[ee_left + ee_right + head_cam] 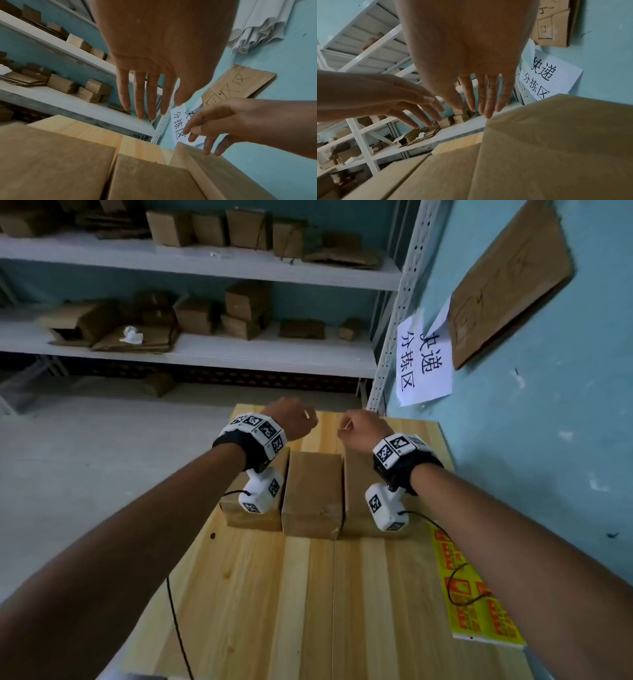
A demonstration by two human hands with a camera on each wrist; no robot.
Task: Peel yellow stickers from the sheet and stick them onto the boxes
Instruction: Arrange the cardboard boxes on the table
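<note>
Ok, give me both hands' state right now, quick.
Left hand: open, fingers straight, holding nothing, above the boxes.
Right hand: open, fingers straight, holding nothing.

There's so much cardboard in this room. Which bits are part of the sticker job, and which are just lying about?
Part of the job:
- three cardboard boxes in a row on the wooden table
- yellow sticker sheet at the table's right edge
- left hand and right hand, both open and empty above the boxes

Just lying about:
- boxes on the shelves
- paper sign
- cardboard on the wall
</note>
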